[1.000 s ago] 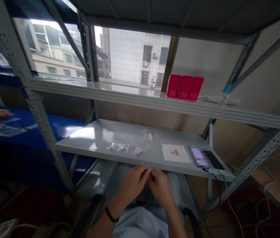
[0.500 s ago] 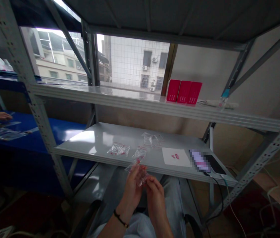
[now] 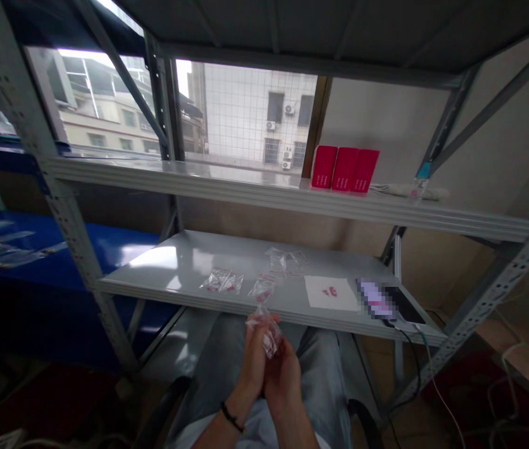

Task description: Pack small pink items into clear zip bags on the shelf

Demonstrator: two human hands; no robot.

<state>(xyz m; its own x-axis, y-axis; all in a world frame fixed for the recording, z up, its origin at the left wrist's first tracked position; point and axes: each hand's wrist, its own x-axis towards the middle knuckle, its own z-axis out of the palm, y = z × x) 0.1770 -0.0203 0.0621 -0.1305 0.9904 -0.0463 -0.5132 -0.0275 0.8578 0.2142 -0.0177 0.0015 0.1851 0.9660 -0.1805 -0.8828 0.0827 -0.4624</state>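
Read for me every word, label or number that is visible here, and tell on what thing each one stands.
Nothing can be read: the white print on the red boxes is too small, the red marks on the white card are too blurred, the phone screen is pixelated, and the pink marks on the bag in the hands are too crumpled to tell.

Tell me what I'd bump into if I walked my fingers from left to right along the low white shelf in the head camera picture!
A clear bag with pink bits → another clear bag → a clear bag further back → a white card with red marks → a phone
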